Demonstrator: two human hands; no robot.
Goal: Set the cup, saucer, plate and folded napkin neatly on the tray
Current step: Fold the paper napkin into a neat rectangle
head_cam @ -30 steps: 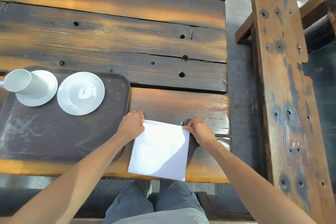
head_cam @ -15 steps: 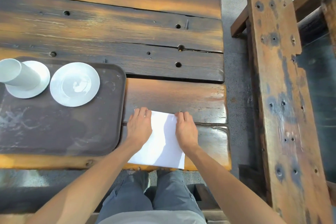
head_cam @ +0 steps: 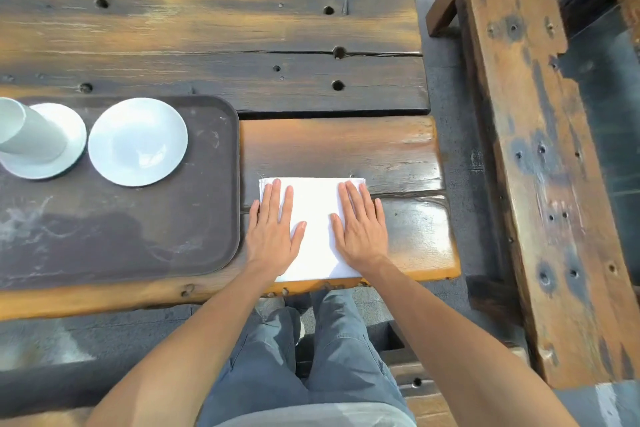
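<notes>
A white folded napkin (head_cam: 316, 236) lies flat on the wooden table (head_cam: 311, 146), just right of the dark brown tray (head_cam: 138, 236). My left hand (head_cam: 273, 229) and my right hand (head_cam: 360, 229) rest flat on the napkin, palms down and fingers spread, one on each side. On the tray's far part sits a white plate (head_cam: 138, 141). Left of it a white cup (head_cam: 26, 132) stands on a white saucer (head_cam: 65, 156), partly cut off by the frame's left edge.
A weathered wooden bench (head_cam: 540, 149) runs along the right, across a strip of grey floor. The table's near edge (head_cam: 398, 276) lies just below the napkin. My legs in grey trousers (head_cam: 311, 357) show under it.
The napkin hung over the table's edge with my hands at its far corners. It now lies folded shorter on the table, and both hands have spread flat on top of it.
</notes>
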